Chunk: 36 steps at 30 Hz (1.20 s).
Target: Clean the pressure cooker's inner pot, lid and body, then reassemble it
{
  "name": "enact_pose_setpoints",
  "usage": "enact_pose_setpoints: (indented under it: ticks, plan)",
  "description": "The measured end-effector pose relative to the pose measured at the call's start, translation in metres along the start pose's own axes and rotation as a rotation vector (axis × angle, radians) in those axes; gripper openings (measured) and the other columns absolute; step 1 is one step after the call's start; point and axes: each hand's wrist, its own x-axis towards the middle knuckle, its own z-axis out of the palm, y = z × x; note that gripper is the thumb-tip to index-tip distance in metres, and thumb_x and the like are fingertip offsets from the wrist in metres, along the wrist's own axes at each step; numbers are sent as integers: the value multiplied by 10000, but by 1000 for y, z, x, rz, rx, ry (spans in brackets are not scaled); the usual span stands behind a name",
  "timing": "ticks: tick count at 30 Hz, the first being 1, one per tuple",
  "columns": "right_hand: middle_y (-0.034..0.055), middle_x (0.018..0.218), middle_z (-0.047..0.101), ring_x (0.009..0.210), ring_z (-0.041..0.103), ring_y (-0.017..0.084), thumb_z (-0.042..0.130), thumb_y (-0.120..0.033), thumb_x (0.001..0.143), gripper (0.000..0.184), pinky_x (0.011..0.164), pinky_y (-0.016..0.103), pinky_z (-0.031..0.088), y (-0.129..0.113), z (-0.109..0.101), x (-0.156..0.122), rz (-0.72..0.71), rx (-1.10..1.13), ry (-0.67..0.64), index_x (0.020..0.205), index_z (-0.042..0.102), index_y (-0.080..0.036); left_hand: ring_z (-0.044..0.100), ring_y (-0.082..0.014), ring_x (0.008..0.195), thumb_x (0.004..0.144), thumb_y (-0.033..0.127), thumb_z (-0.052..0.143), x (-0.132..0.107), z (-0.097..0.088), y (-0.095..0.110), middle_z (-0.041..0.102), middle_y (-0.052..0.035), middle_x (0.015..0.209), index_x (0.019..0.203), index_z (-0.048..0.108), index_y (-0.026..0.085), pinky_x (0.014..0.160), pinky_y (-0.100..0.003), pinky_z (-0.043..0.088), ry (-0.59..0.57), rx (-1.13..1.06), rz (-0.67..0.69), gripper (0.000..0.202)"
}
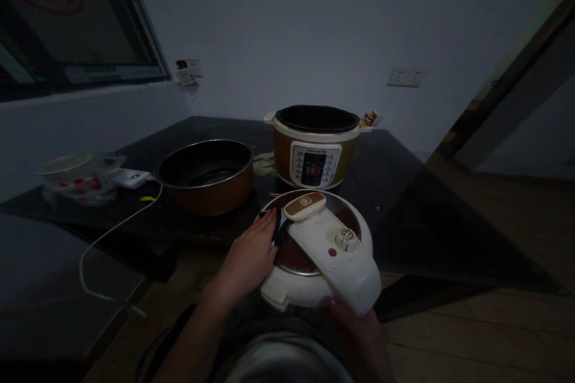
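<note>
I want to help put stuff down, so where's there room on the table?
The table looks mostly bare right of the cooker and lid, though it's dim. A thinner strip lies behind the pan. It's crowded at the left, around the bag and pan, and between pan and cooker.

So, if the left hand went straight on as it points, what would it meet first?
Probably the handle on the lid, past the black item the left hand touches; the cooker stands beyond. Depth is unclear.

Dim light covers a pale wall [251, 24], dark window [103, 24], black table [426, 221] and brownish floor [449, 332].
</note>
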Motion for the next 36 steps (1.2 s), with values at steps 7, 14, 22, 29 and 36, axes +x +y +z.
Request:
enact_pose_setpoints:
  ticks: [7, 14, 22, 29, 36]
  plan:
    - [63, 999, 761, 924, 696, 255, 913, -262, 459, 781, 819, 370, 554, 6, -2, 3, 4, 25, 21, 1192, 647, -229, 314, -249, 1408, 768, 61, 430, 24, 0, -20, 343, -175, 1509, 1414, 402, 37, 1162, -399, 241, -58, 218, -9, 647]
    - [77, 1024, 755, 974, 687, 278, 894, -258, 498, 794, 926, 418, 509, 10, -12, 7, -3, -10, 8, 1243, 620, -223, 448, -241, 1332, 793, 17, 381, 52, 4, -31, 463, -161, 1450, 1357, 498, 82, 1131, -384, 317, 13, 207, 10, 580]
    - [59, 972, 767, 923, 702, 271, 893, -270, 487, 786, 869, 399, 539, 9, -12, 7, 14, -28, 52, 1227, 631, -228, 286, -218, 1421, 932, 298, 415, 10, 23, -29, 378, -141, 1500, 1411, 417, 84, 1179, -438, 211, 2, 124, 131, 524]
    - [36, 1001, 760, 917, 702, 247, 878, -261, 520, 774, 871, 380, 549, 12, -9, 7, -1, 17, 29, 1248, 616, -276, 307, -190, 1413, 957, 266, 413, -52, 28, -6, 377, -80, 1510, 1452, 352, 201, 1156, -443, 297, 7, 136, 337, 503]
    - [61, 988, 759, 925, 698, 263, 886, -269, 494, 777, 842, 387, 559, 11, -7, 4, 0, 10, 19, 1228, 631, -248, 309, -205, 1417, 908, 150, 486, -59, 46, -27, 419, -57, 1495, 1448, 336, 306, 1168, -499, 234, 171, -14, 387, 582]
